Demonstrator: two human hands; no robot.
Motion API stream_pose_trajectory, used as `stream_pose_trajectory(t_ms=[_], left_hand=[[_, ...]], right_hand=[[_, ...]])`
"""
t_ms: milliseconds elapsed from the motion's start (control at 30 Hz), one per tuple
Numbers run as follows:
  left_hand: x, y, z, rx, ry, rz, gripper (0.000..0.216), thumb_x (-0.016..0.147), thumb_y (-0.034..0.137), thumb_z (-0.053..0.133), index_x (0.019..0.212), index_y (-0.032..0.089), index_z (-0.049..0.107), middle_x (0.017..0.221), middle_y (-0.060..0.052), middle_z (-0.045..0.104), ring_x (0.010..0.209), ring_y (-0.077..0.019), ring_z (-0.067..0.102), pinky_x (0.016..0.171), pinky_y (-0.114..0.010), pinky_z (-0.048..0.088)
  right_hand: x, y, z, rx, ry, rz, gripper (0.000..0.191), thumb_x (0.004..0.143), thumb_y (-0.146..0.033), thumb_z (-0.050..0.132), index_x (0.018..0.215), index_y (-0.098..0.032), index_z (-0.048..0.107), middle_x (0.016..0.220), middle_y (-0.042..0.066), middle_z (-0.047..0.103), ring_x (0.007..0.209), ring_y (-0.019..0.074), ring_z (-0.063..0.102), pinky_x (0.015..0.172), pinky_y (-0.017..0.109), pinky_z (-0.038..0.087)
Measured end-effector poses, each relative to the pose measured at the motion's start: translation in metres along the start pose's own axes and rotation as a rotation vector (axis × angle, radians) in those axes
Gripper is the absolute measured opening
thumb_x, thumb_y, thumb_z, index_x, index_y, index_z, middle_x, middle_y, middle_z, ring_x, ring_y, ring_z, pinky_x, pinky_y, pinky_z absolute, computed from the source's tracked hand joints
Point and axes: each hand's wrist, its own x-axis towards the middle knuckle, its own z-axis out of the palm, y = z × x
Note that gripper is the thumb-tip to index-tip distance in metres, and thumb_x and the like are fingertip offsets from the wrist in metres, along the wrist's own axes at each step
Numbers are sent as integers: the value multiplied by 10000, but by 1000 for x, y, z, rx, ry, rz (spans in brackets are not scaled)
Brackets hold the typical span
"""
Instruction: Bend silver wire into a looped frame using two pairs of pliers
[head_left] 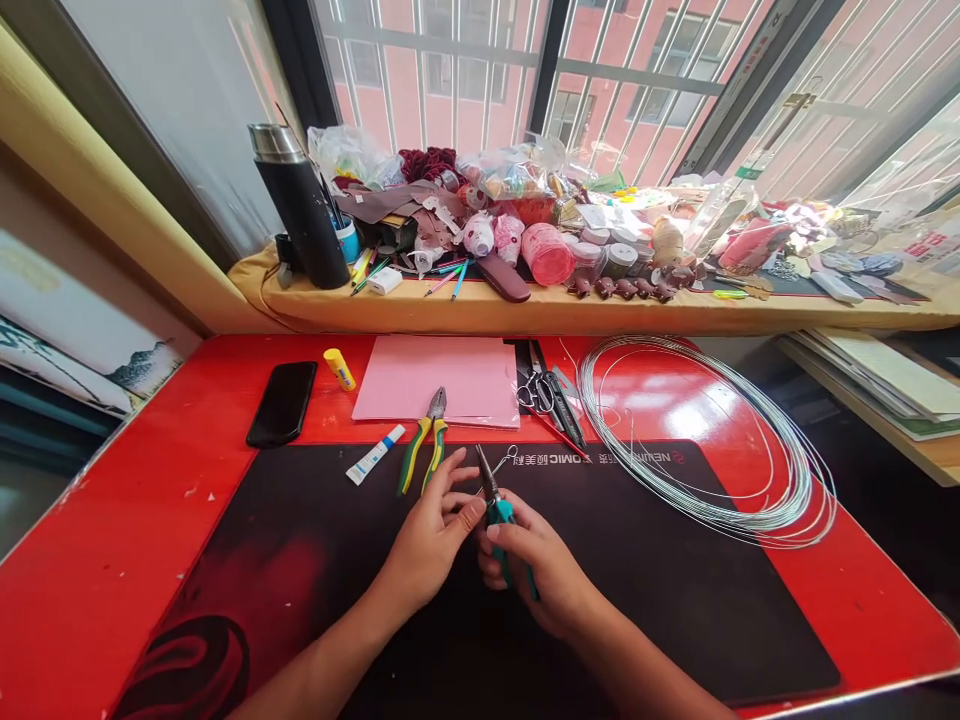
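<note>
My right hand is wrapped round the teal handles of needle-nose pliers, whose dark jaws point up and away from me. Close against their left side is my left hand, its thumb bent toward the fingers on a short piece of wire. This wire passes behind the pliers' jaws and ends in a small loop at the upper right. The fingers partly cover its lower end. Just beyond my left hand lie yellow-and-green combination pliers.
A black desk mat covers much of the red table. Around its far edge are a coil of wire, scissors, pink sheets, a glue stick, a tube and a phone. Craft items crowd the windowsill.
</note>
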Motion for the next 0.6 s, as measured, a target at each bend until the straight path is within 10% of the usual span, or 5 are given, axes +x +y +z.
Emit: stream_pose_trajectory(t_ms=[367, 600], left_hand=[[-7, 13, -11, 417, -200, 10, 220, 938, 333, 563, 991, 211, 739, 814, -27, 715, 784, -215, 659, 769, -323, 505], [-4, 26, -29, 390, -5, 6, 415, 971, 483, 529, 1198, 201, 733, 732, -12, 700, 694, -197, 658, 666, -296, 522]], right_hand=[[4, 4, -13, -177, 47, -113, 343, 805, -281, 737, 1123, -207, 634, 805, -2, 555, 682, 148, 489, 632, 281, 381], [-4, -5, -13, -258, 49, -108, 436, 824, -364, 762, 1215, -215, 638, 871, 24, 606, 730, 170, 545, 702, 312, 426]])
